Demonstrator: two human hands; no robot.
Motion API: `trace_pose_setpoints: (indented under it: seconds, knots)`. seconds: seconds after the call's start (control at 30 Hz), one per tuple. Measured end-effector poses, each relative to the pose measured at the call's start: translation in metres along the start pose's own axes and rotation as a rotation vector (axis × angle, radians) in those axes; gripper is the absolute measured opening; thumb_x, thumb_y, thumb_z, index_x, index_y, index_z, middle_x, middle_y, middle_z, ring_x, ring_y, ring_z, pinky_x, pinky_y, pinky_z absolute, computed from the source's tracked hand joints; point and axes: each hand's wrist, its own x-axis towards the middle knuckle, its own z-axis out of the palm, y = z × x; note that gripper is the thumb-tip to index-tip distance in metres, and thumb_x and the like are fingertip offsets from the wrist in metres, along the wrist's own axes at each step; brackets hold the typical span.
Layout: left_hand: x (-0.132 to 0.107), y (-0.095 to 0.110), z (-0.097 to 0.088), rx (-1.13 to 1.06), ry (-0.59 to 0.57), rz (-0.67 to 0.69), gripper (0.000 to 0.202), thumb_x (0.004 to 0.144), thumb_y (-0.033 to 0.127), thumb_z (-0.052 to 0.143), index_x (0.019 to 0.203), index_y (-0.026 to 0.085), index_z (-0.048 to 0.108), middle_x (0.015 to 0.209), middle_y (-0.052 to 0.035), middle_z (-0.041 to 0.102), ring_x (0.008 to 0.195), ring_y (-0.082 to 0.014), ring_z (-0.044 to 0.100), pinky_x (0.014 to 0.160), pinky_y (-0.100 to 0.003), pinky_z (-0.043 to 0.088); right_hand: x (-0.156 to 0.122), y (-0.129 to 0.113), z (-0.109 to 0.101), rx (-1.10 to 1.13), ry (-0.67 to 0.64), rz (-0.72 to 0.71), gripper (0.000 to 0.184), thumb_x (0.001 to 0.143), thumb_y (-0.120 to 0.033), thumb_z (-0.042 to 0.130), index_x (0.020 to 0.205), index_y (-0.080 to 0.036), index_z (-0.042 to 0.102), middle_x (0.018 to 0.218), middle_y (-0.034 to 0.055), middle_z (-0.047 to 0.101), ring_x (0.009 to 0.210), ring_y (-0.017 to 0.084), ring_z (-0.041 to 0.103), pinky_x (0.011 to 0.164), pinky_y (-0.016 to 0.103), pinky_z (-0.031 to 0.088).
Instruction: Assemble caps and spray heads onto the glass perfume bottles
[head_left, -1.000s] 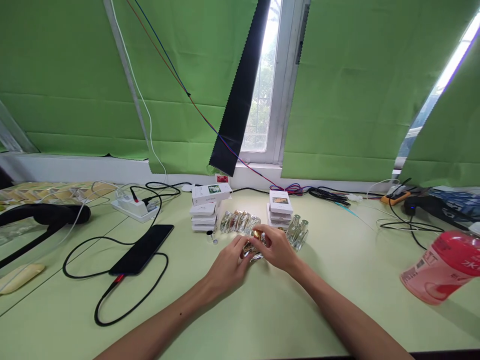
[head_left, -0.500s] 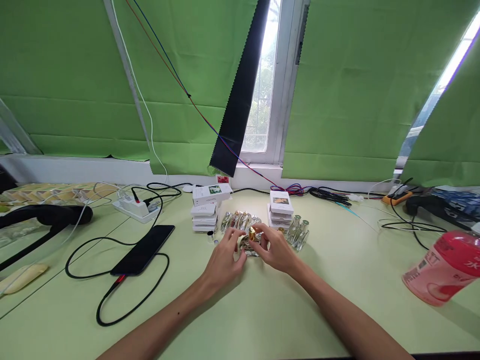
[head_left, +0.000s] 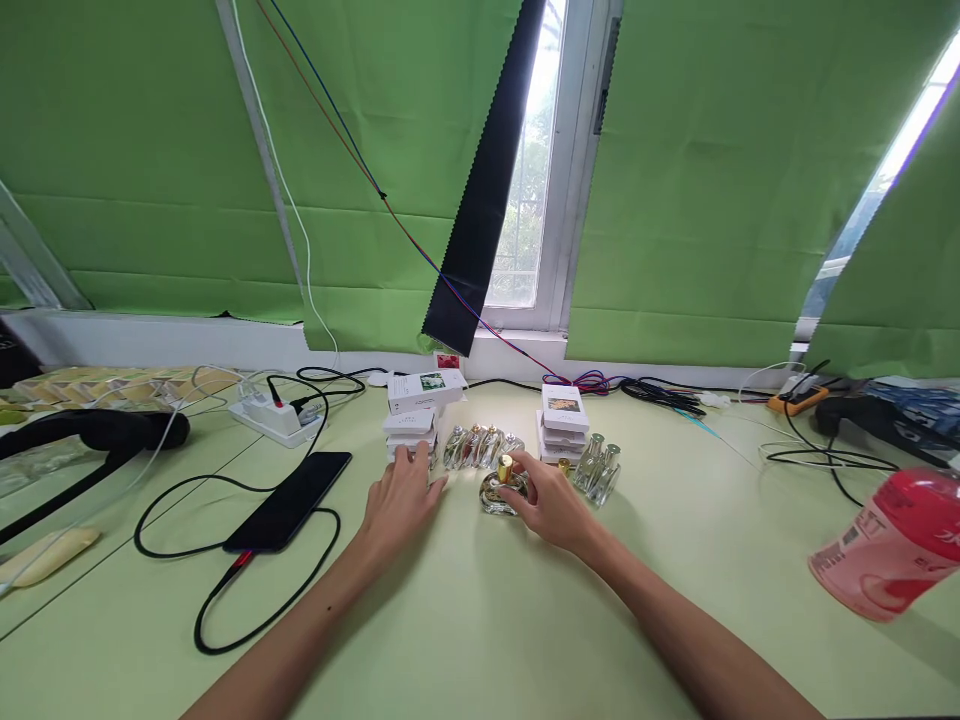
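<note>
Glass bottle (head_left: 492, 497) with gold top (head_left: 505, 467) on table (head_left: 495, 620); right hand (head_left: 551, 500) grips it, thumb toward viewer; left hand (head_left: 397, 500) spread, thumb apart, just before white boxes (head_left: 409, 421).

I'm seeing daylight glaring white through the window (head_left: 519, 230) beyond the gripping right hand (head_left: 551, 502). Glass bottles (head_left: 474, 446) just past the grip are glinting; far to its right, the pink bottle (head_left: 885, 560) is looking stretched.
</note>
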Motion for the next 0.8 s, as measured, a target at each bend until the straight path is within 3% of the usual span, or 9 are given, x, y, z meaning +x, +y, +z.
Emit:
trace_pose_setpoints:
  seconds: [0.13,0.27,0.47,0.63,0.8]
  knots:
    - [-0.003,0.003,0.002,0.053,-0.083,0.02,0.039,0.096,0.03,0.044,0.132,0.015,0.048,0.124,-0.0202,0.053,0.102,-0.0383,0.065,0.078,-0.046,0.049,0.0,0.001,0.001,-0.004,-0.001,-0.001,0.032,0.094,-0.032,0.063,0.122,-0.019,0.057,0.077,0.0001,0.066,0.055,0.013,0.051,0.061,0.025,0.041]
    - [-0.004,0.001,0.007,0.028,-0.114,0.058,0.032,0.095,0.025,0.042,0.123,0.018,0.054,0.119,-0.0179,0.055,0.096,-0.0342,0.065,0.076,-0.042,0.049,0.0,0.0,0.001,0.006,0.009,-0.005,0.031,0.093,-0.031,0.064,0.121,-0.02,0.058,0.078,-0.0002,0.066,0.054,0.013,0.05,0.061,0.025,0.041]
    - [0.001,-0.009,0.022,-0.076,-0.091,0.162,0.02,0.093,0.022,0.042,0.103,0.02,0.06,0.108,-0.0133,0.057,0.089,-0.0301,0.066,0.071,-0.036,0.048,0.001,0.0,0.003,0.022,-0.005,0.012,0.031,0.093,-0.03,0.064,0.121,-0.019,0.059,0.069,-0.0029,0.06,0.054,0.014,0.051,0.06,0.024,0.041]
    - [0.001,-0.011,0.028,-0.18,-0.064,0.255,0.017,0.093,0.021,0.04,0.082,0.022,0.053,0.095,-0.0088,0.058,0.079,-0.0253,0.064,0.069,-0.032,0.045,0.001,0.0,0.005,0.051,-0.023,0.006,0.03,0.091,-0.025,0.067,0.119,-0.02,0.059,0.069,-0.0033,0.06,0.057,0.014,0.054,0.063,0.025,0.042]
    - [-0.001,-0.011,0.032,-0.222,-0.041,0.31,0.015,0.091,0.019,0.038,0.081,0.023,0.048,0.092,-0.008,0.059,0.077,-0.0257,0.062,0.068,-0.033,0.044,0.002,-0.002,0.006,0.081,-0.038,0.023,0.029,0.09,-0.022,0.067,0.118,-0.021,0.057,0.067,-0.0044,0.058,0.06,0.015,0.055,0.065,0.026,0.044]
